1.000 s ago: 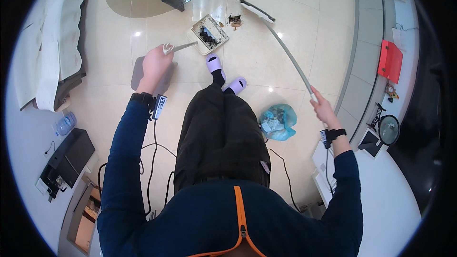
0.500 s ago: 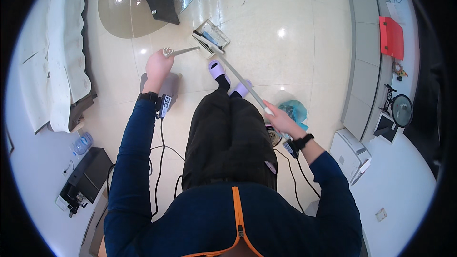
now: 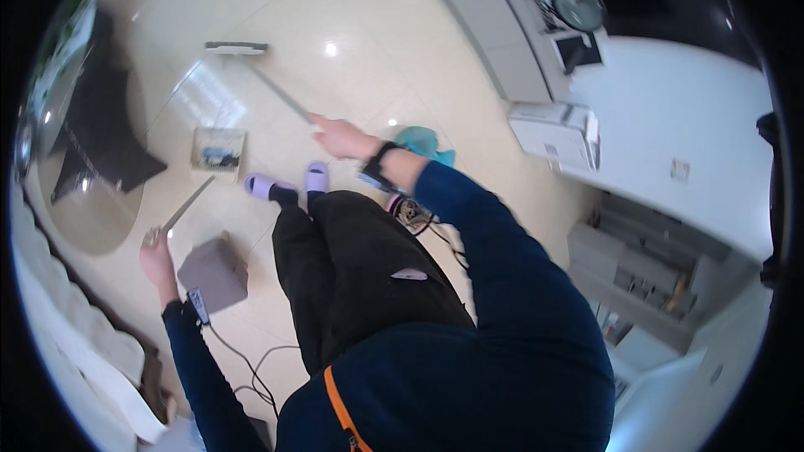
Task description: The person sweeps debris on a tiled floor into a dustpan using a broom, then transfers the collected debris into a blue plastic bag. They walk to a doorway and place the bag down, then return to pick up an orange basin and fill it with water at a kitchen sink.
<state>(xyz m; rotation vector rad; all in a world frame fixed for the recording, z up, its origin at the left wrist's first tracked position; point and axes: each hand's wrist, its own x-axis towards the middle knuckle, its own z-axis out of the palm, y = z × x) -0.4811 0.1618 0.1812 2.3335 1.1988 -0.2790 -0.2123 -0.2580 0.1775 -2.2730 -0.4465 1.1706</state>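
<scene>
My left hand is closed round the end of a dustpan's thin grey handle. At the handle's far end is the pale dustpan, on the floor ahead of my slippers, with something blue and dark inside. My right hand grips the grey stick of a broom, stretched out ahead. The broom's head is well beyond the dustpan and apart from it. Whether it touches the floor I cannot tell.
To the left are a glass-topped table with a dark base and a grey stool. A teal plastic bag lies near my right forearm. Grey cabinets and a white printer stand on the right. Cables trail across the floor.
My view has turned to the right. The broom's head has moved off the dustpan and out ahead, with my right arm reaching farther forward. Both hands keep their grips.
</scene>
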